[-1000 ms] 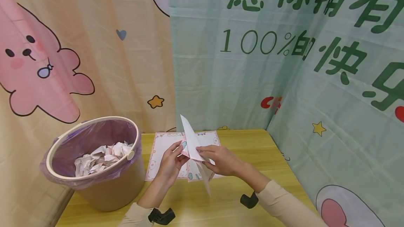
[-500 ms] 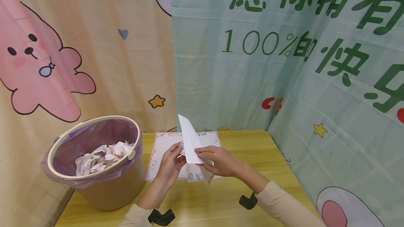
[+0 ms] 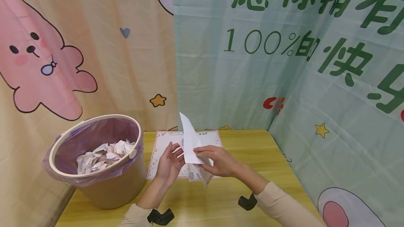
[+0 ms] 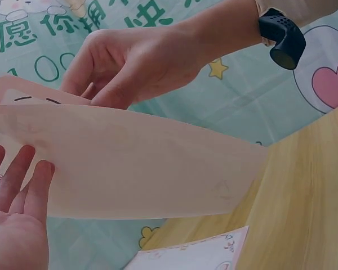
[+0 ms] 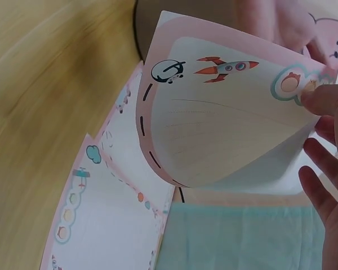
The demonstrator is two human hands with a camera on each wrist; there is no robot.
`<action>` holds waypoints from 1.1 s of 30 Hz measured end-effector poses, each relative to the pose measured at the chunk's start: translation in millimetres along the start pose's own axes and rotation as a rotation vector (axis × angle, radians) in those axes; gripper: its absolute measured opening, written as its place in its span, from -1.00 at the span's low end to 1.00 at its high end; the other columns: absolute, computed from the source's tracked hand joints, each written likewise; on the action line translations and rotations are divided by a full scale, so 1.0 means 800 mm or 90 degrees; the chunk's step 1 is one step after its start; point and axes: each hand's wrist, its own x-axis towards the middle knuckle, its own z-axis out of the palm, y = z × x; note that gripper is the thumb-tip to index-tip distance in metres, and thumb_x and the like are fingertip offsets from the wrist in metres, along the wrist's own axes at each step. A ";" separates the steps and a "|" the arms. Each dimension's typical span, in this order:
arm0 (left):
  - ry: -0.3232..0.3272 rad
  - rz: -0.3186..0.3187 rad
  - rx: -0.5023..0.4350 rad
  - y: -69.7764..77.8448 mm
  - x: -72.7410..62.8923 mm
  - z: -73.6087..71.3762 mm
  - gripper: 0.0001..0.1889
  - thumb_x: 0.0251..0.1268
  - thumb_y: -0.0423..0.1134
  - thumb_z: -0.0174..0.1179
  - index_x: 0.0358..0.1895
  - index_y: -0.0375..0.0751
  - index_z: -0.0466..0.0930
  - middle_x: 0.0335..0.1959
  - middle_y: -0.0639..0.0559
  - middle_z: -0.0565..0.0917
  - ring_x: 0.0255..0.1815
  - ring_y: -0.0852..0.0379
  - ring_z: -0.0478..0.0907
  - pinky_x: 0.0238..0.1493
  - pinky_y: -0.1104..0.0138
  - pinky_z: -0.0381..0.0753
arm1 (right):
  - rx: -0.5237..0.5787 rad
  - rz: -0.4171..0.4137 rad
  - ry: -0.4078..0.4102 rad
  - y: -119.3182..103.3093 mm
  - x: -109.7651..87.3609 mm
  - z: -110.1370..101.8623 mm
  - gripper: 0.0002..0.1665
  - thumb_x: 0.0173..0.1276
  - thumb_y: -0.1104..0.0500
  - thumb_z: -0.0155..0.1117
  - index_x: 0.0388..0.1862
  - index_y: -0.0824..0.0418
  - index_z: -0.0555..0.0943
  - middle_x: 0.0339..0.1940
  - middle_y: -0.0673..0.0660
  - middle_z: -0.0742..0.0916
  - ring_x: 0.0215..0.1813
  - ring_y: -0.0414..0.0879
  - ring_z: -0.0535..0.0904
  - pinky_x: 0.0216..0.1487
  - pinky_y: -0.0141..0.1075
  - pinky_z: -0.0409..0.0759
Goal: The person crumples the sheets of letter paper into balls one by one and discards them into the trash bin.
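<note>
My right hand (image 3: 217, 159) pinches a curved sheet of decorated paper (image 3: 190, 146) between thumb and fingers, holding it above the table. In the right wrist view the paper (image 5: 236, 121) shows a pink border with a rocket and a panda; its plain back (image 4: 152, 163) faces the left wrist camera. My left hand (image 3: 169, 165) is just left of the sheet, fingers loosely extended and palm turned up. In the left wrist view its fingertips (image 4: 44, 166) lie against or very near the sheet; contact is unclear. Beneath, further bordered sheets (image 5: 112, 230) lie overlapping on the table.
To the left stands a tan bin (image 3: 110, 195) lined with a purple bag (image 3: 85, 134), holding crumpled paper (image 3: 104, 157). The wooden table (image 3: 246, 150) meets printed curtains (image 3: 221, 90) at its back and right. Black wrist cameras (image 3: 161, 216) sit on both forearms.
My left hand has let go of the paper's left edge and its fingers have spread. The sheet has turned, showing more of its white back, and its lower flap has swung. The right hand keeps its pinch.
</note>
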 end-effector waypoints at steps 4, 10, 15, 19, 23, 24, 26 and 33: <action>-0.026 0.026 0.013 -0.002 0.000 -0.002 -0.70 0.77 -0.16 -0.27 0.11 -0.13 0.48 -0.02 -0.04 0.69 -0.08 0.07 0.69 0.02 0.29 0.66 | 0.023 0.000 0.014 -0.002 0.002 0.000 -0.55 0.24 0.25 0.59 0.10 0.32 0.72 0.26 0.17 0.70 0.25 0.02 0.64 0.24 -0.19 0.60; -0.036 0.052 0.098 -0.007 0.002 -0.002 -0.61 0.59 -0.49 -0.04 0.39 -0.35 0.30 0.20 -0.11 0.58 0.05 0.05 0.66 0.08 0.26 0.67 | 0.062 0.005 0.029 -0.001 0.001 0.002 -0.58 0.24 0.28 0.58 0.08 0.33 0.73 0.25 0.19 0.70 0.26 0.04 0.64 0.23 -0.16 0.61; -0.068 0.053 0.131 -0.007 0.002 -0.003 -0.39 0.49 -0.57 0.01 0.54 -0.45 0.08 0.32 -0.13 0.42 0.12 0.07 0.59 0.14 0.24 0.64 | 0.094 0.018 0.027 -0.002 0.001 0.002 -0.60 0.28 0.27 0.54 0.09 0.32 0.74 0.25 0.17 0.70 0.26 0.04 0.64 0.24 -0.12 0.60; -0.100 0.044 0.128 -0.006 0.001 -0.007 -0.33 0.48 -0.56 0.03 0.57 -0.45 0.02 0.35 -0.12 0.38 0.17 0.05 0.57 0.21 0.20 0.60 | 0.125 0.034 0.021 -0.003 0.001 -0.001 -0.59 0.29 0.25 0.52 0.11 0.30 0.73 0.26 0.15 0.70 0.27 0.03 0.62 0.25 -0.09 0.60; -0.115 0.029 0.129 -0.007 0.000 -0.010 -0.29 0.47 -0.56 0.07 0.59 -0.43 -0.02 0.36 -0.11 0.41 0.21 0.02 0.57 0.26 0.16 0.57 | 0.153 0.055 -0.008 -0.007 0.001 -0.004 -0.54 0.35 0.17 0.42 0.22 0.23 0.70 0.32 0.11 0.67 0.33 -0.01 0.57 0.28 -0.07 0.57; -0.115 0.025 0.133 -0.007 0.000 -0.011 -0.28 0.47 -0.56 0.08 0.60 -0.42 -0.02 0.35 -0.11 0.43 0.22 0.02 0.57 0.27 0.16 0.57 | 0.160 0.061 -0.020 -0.008 0.001 -0.005 -0.52 0.37 0.14 0.38 0.25 0.21 0.68 0.34 0.10 0.66 0.35 -0.02 0.55 0.29 -0.06 0.55; -0.106 0.018 0.139 -0.008 0.001 -0.010 -0.27 0.46 -0.58 0.10 0.60 -0.40 -0.01 0.34 -0.12 0.47 0.22 0.02 0.58 0.27 0.15 0.56 | 0.173 0.070 -0.040 -0.009 0.001 -0.006 -0.49 0.39 0.11 0.32 0.29 0.19 0.66 0.37 0.09 0.64 0.37 -0.03 0.52 0.31 -0.06 0.53; -0.066 0.007 0.148 -0.011 0.001 -0.006 -0.31 0.43 -0.56 0.18 0.55 -0.41 0.10 0.25 -0.15 0.56 0.15 0.02 0.63 0.22 0.22 0.60 | 0.184 0.075 -0.063 -0.012 0.000 -0.006 -0.49 0.42 0.18 0.24 0.33 0.23 0.62 0.37 0.11 0.63 0.38 -0.03 0.51 0.33 -0.09 0.51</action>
